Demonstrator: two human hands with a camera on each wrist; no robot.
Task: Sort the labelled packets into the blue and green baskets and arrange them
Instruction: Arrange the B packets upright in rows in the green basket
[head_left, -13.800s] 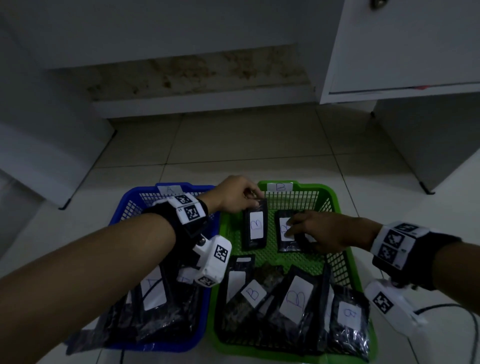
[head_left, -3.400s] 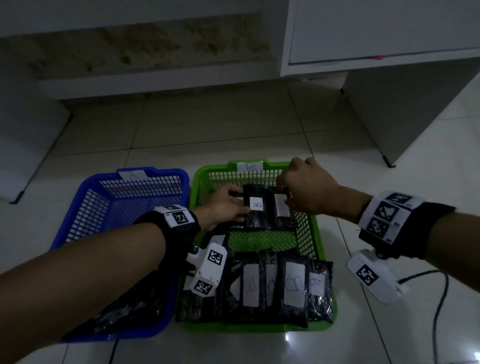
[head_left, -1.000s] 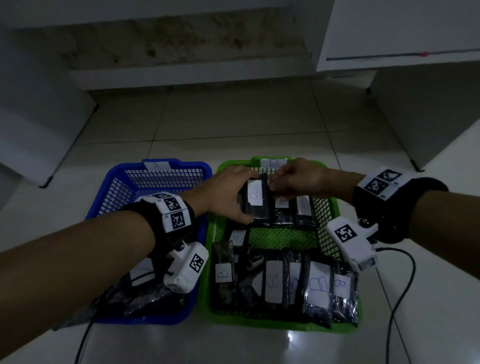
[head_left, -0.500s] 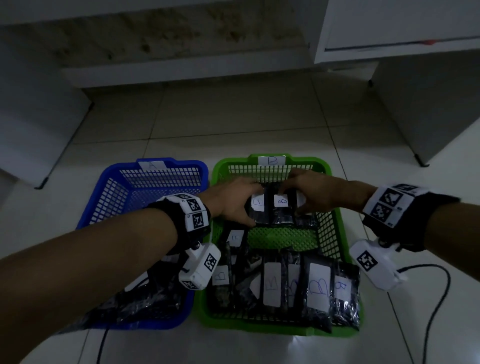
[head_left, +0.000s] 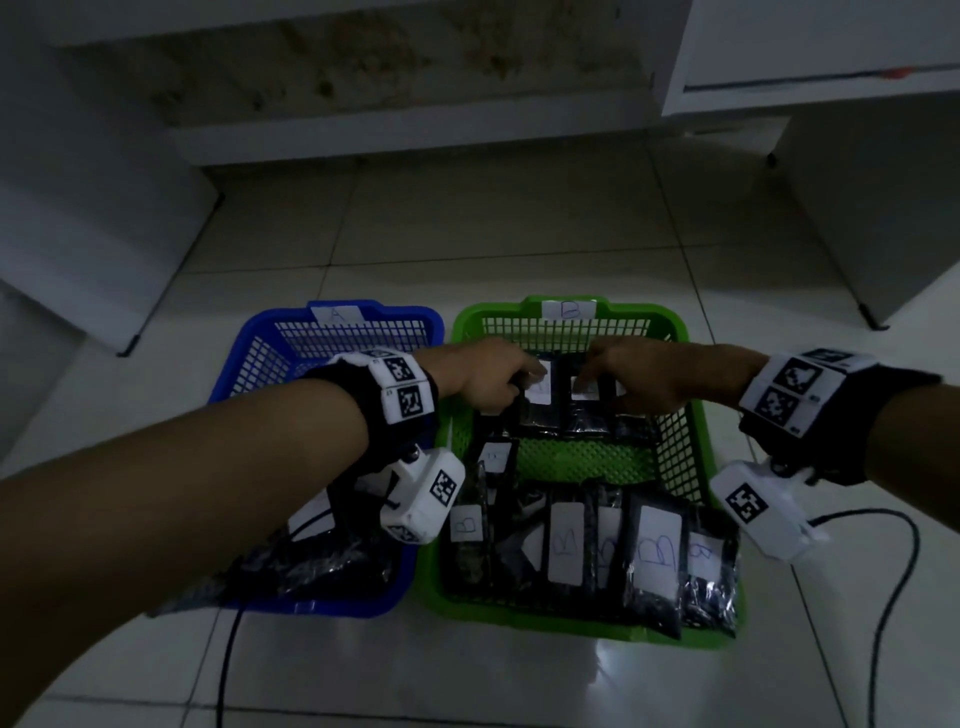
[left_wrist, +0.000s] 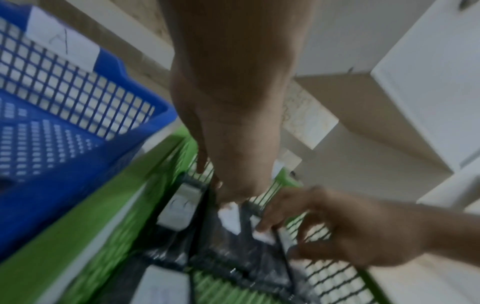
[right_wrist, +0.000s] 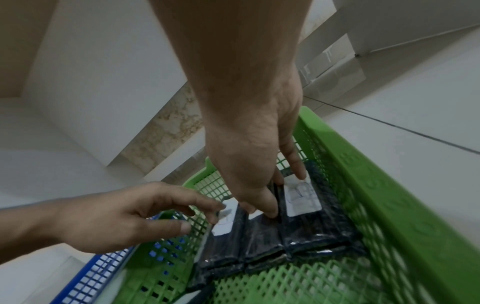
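Black plastic packets with white B labels (head_left: 563, 402) stand crowded at the green mesh basket's (head_left: 698, 441) far wall, and with your left hand (head_left: 488, 376) and right hand (head_left: 644, 379) only pressing with straight, ungripping fingers, uneven pressure could topple the row.

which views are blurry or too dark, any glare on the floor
Head view: dim overall, packets in the blue basket lost in shadow, a small glare patch on the floor tile. Left wrist view: brighter but motion-blurred, green basket rim smeared. Right wrist view: sharpest, though edges bend from the wide lens.
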